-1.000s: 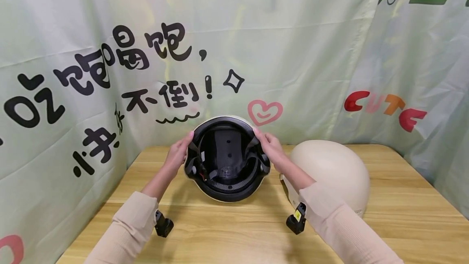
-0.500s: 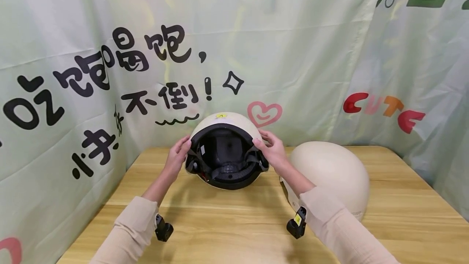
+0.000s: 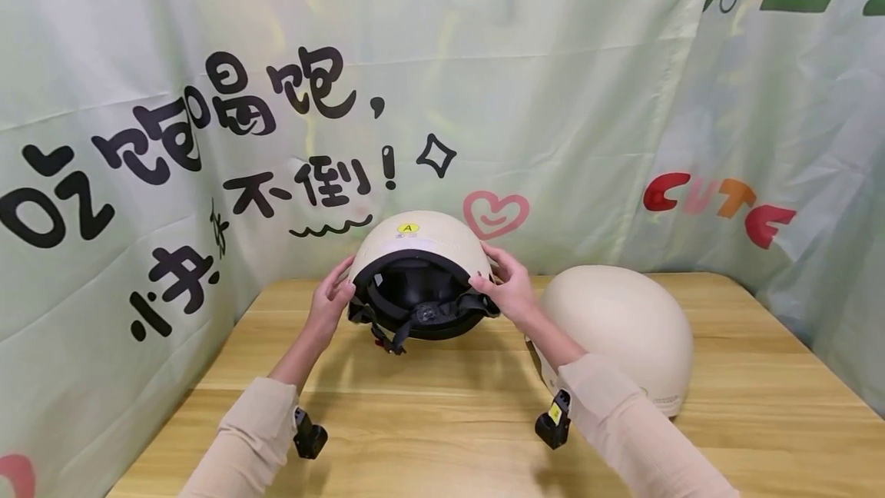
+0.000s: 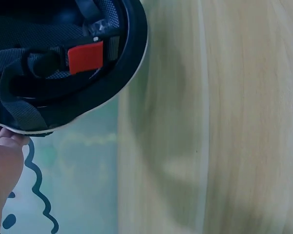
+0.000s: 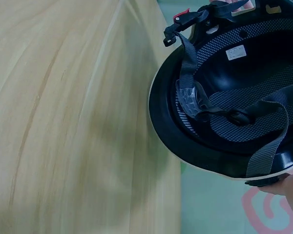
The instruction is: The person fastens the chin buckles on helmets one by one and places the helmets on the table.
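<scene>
Grip: the left hand (image 3: pixel 330 304) and the right hand (image 3: pixel 512 287) are clamped on opposite sides of a cream helmet (image 3: pixel 442 233), each thumb on the near rim and the fingers lying back along the shell.

Change: the helmet has just tipped over, its crown coming toward the head camera and its hollow turning downward. For the work in hand, this reads as the helmet being turned from inside view toward upright, with the turn not complete.

Against the frame a second ago, when the black lining faced the camera squarely, the outer shell and a yellow label (image 3: pixel 408 228) now show, and a chin strap (image 3: pixel 396 340) hangs below the rim.

Position: the helmet appears held above the wooden table (image 3: pixel 415 413), its shadow beneath. A second helmet (image 3: pixel 615 321) stands to the right, unmoved on the table.
</scene>
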`<act>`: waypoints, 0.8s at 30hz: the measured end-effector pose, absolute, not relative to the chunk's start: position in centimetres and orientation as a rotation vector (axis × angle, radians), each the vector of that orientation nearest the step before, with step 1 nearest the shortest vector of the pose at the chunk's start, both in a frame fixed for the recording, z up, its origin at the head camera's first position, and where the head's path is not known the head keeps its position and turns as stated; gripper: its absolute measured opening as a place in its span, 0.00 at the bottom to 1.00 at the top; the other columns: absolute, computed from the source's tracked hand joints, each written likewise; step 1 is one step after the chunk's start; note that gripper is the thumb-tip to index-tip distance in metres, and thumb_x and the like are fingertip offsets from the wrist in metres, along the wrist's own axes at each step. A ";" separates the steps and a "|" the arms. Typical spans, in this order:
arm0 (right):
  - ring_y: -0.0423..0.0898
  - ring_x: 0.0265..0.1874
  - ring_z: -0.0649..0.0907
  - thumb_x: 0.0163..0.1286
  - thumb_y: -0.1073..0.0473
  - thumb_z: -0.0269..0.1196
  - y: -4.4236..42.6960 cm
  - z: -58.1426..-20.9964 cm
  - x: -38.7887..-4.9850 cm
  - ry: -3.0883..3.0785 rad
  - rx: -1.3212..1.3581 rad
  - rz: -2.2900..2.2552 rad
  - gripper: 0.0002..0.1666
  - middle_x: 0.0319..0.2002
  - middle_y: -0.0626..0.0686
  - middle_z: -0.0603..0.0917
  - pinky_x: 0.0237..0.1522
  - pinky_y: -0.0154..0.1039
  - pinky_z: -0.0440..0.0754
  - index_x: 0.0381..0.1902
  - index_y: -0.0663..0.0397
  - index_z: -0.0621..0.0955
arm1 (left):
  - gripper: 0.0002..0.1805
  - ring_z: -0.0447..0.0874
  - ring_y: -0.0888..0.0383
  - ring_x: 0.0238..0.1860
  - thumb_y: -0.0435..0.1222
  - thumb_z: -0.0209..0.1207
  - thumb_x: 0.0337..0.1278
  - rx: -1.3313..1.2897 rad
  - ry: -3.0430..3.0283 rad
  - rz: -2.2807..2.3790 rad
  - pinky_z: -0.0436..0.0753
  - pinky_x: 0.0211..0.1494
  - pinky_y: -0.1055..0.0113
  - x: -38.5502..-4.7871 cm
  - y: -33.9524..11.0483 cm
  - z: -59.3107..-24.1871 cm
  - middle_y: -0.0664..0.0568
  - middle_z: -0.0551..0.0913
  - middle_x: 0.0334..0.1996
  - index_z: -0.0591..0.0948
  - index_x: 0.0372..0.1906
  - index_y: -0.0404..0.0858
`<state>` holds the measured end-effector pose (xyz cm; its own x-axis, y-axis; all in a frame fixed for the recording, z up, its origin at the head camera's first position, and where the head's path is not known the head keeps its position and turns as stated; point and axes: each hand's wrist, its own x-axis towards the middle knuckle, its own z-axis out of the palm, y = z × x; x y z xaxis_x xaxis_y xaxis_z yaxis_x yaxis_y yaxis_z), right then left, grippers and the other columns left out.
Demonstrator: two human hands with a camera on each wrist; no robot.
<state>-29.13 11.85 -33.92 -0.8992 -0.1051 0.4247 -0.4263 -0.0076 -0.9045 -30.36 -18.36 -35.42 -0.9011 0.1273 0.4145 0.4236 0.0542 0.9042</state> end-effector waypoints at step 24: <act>0.69 0.65 0.62 0.43 0.24 0.64 14.8 -33.2 -26.8 -2.632 0.818 1.708 0.73 0.70 0.69 0.50 0.52 0.51 0.78 0.74 0.53 0.43 | 0.58 0.53 0.36 0.67 0.42 0.66 0.50 -0.987 -2.474 -1.917 0.71 0.55 0.80 -28.9 -21.4 -33.8 0.29 0.46 0.69 0.37 0.72 0.31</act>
